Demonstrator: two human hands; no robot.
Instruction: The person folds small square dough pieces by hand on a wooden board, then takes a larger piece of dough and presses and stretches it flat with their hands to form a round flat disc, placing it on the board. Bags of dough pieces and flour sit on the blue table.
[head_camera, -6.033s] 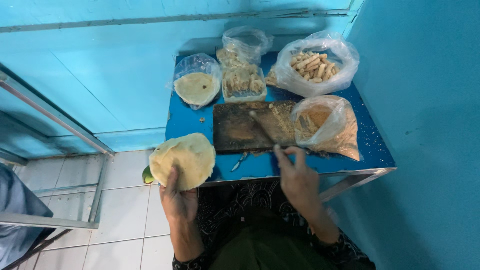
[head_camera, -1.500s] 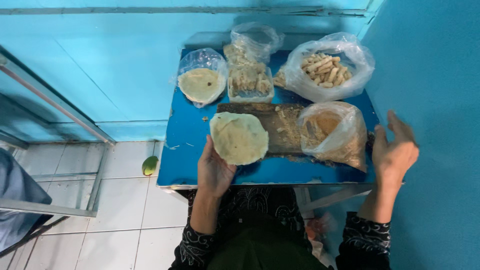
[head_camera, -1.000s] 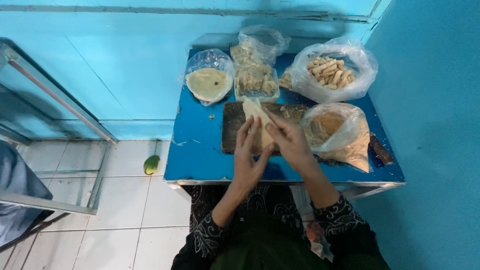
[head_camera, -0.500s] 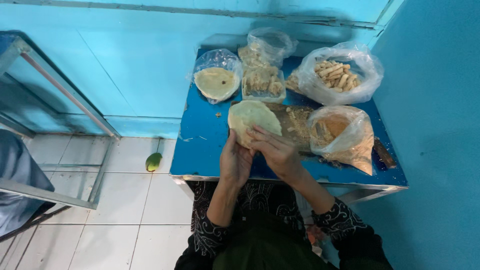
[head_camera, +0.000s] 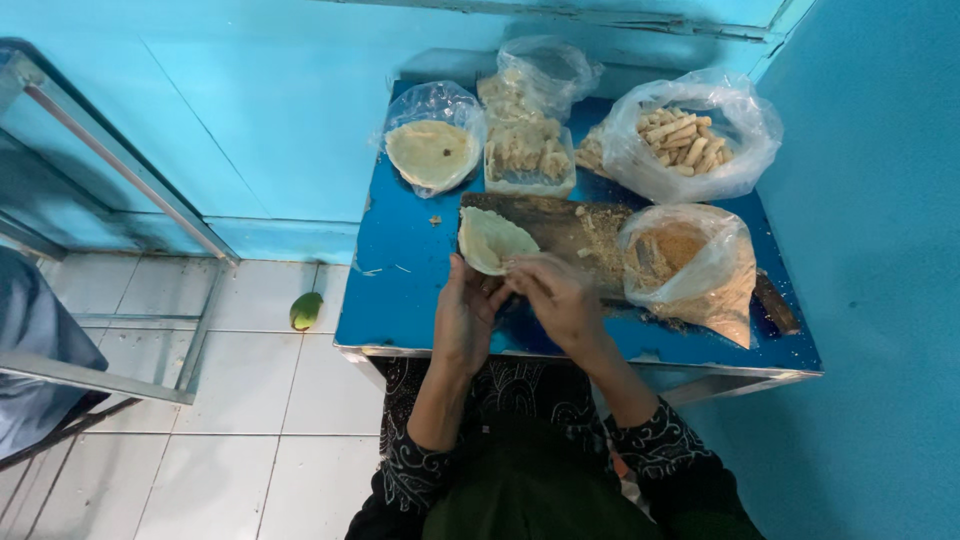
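A pale round dough wrapper (head_camera: 492, 238) is folded over and held above the near edge of a dark wooden board (head_camera: 560, 225) on the small blue table (head_camera: 400, 290). My left hand (head_camera: 465, 315) grips it from below. My right hand (head_camera: 555, 295) pinches its lower right edge. Both hands are close together over the table's front.
Plastic bags sit on the table: flat wrappers (head_camera: 432, 152) at the back left, filling pieces (head_camera: 528, 152) in a tray, finger rolls (head_camera: 682, 140) at the back right, brown crumbs (head_camera: 680, 255) on the right. A green fruit (head_camera: 306, 310) lies on the tiled floor. A metal frame (head_camera: 110, 165) stands left.
The wrapper, held open and round half a second ago, is now folded to a smaller half shape. Both hands have stayed on it and dropped slightly toward the table's front.
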